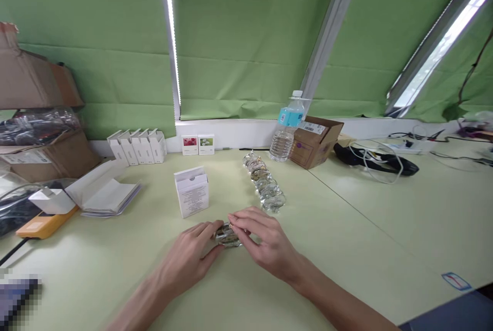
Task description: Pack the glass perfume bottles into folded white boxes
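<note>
Both hands meet low on the pale green table point(346, 228) over a small glass bottle point(227, 236) with a metallic cap. My left hand point(192, 256) grips it from the left with curled fingers. From the right, my right hand point(265, 241) pinches its top with thumb and fingertips. Just behind them stands a small white carton point(191, 192), upright with its lid flap raised. A row of several similar clear glass bottles point(264, 182) runs away from my right hand toward the back.
At the back stand several open white cartons point(137, 147), two printed boxes point(197, 144), a water bottle point(287, 128) and a brown cardboard box point(316, 142). Flat white carton blanks point(102, 192) and an orange device point(42, 224) lie left. Cables point(379, 162) lie right.
</note>
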Demonstrator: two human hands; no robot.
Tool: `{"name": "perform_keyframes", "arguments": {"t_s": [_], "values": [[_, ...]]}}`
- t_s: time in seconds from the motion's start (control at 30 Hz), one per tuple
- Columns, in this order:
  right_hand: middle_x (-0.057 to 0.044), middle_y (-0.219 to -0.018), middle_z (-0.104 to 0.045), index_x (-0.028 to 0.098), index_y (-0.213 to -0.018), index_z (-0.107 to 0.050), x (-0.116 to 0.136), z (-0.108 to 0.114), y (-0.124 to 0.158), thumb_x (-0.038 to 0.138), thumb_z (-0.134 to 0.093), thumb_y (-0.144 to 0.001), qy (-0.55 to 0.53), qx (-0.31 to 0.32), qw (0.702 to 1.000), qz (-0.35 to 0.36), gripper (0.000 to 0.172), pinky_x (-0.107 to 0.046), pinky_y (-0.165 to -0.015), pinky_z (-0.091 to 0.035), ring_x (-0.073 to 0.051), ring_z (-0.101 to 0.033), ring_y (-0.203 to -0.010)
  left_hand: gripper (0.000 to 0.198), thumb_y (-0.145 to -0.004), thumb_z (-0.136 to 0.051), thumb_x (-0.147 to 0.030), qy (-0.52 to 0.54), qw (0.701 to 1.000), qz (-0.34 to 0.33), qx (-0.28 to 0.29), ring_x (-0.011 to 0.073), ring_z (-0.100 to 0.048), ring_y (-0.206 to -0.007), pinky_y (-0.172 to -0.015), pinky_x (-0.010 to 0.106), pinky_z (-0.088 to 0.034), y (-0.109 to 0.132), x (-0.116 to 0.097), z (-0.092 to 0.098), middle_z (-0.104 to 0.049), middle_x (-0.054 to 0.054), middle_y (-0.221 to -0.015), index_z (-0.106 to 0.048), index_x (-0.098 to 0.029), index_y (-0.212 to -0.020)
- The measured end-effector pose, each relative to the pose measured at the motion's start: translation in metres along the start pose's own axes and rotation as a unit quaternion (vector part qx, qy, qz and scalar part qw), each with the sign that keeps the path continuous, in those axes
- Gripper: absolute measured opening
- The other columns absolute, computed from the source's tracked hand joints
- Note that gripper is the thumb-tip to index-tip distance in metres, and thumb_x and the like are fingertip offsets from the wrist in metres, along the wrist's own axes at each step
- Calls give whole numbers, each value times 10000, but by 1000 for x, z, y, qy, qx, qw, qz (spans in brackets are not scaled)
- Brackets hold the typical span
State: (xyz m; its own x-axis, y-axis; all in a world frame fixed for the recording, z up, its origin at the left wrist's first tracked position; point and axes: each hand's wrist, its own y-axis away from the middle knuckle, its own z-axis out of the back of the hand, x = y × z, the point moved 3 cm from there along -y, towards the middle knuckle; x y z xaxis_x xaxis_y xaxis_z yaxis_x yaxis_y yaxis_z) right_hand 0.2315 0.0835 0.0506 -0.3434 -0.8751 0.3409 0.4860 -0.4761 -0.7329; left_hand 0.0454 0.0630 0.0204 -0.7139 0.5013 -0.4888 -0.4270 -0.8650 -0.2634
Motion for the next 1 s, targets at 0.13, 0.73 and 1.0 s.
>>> {"name": "perform_keyframes", "arguments": {"t_s": [0.13,0.73,1.0], "values": [[-70,-994,-727,175,-1116,-657,4,-2,1,73,-561,-932,53,-2,999,13,231,-331,-759,-569,-188,-666,-861,376,-958,-492,-295,1,1000,3,2,221,-664,-1027,-849,343,-542,0,1,-1,-677,18,-1169,-449,-314,-1331],[-92,-987,-730,128,-1186,-614,11,-6,2,54,-544,-923,137,29,989,38,282,-345,-700,-555,-208,-644,-829,367,-956,-492,-294,-2,1000,0,-3,212,-667,-996,-823,323,-537,0,1,0,-683,21,-1139,-467,-302,-1323],[-73,-957,-735,130,-1149,-619,13,-4,0,87,-578,-911,144,18,989,38,246,-327,-665,-552,-191,-640,-771,366,-957,-493,-297,7,1000,1,-7,207,-673,-1002,-820,314,-543,0,0,0,-682,21,-1155,-473,-305,-1322]]}}
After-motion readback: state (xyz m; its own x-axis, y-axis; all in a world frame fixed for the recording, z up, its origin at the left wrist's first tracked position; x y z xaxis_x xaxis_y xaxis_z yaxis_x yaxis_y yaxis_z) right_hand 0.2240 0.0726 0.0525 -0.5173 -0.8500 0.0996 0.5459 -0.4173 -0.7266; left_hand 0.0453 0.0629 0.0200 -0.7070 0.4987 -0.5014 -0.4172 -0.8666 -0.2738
